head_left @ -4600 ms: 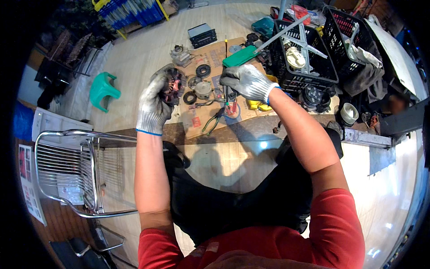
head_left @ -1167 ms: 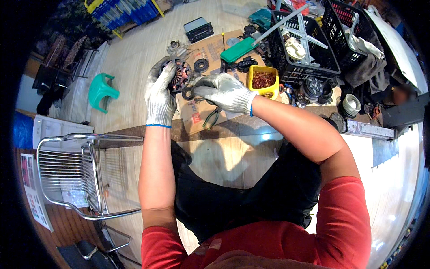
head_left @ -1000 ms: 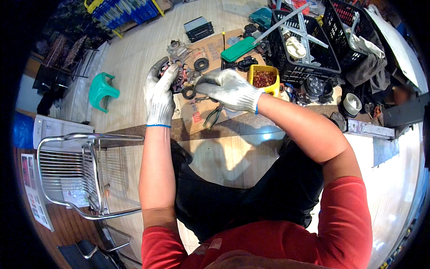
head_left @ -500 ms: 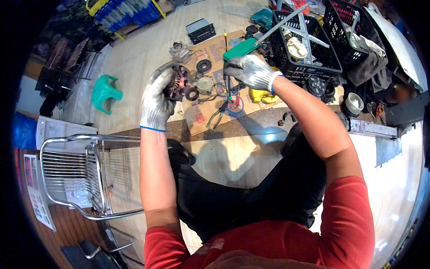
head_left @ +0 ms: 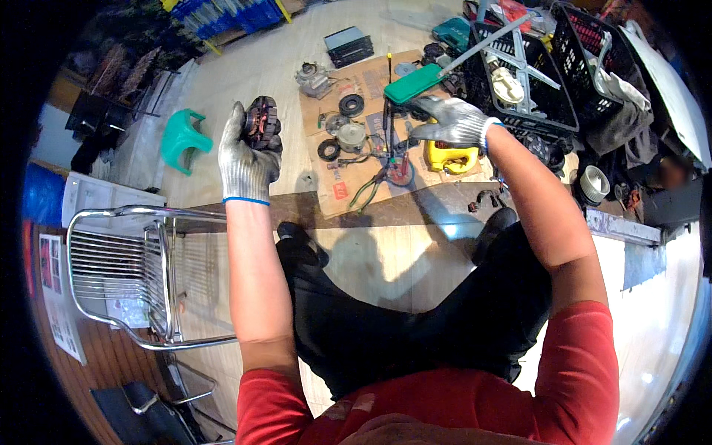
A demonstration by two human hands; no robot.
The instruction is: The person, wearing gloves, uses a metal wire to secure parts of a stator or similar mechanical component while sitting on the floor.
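My left hand, in a white knit glove with a grey palm, is closed around a round dark motor part with copper-coloured windings. It holds the part up left of the cardboard. My right hand, gloved alike, hovers over the cardboard's right side with thumb and fingers spread and nothing between them. Below and left of its fingertips are slim dark rods. A yellow tool lies just under the hand, and a green plastic piece is beyond it. Pliers lie nearer me.
On the cardboard sit black rings, a round metal housing and a metal pump-like part. Black crates stand at the right. A green stool and a chrome chair are at the left.
My left hand has moved left with the motor part and turned it, off the cardboard. My right hand has shifted right and slightly nearer, and its fingers have spread apart.
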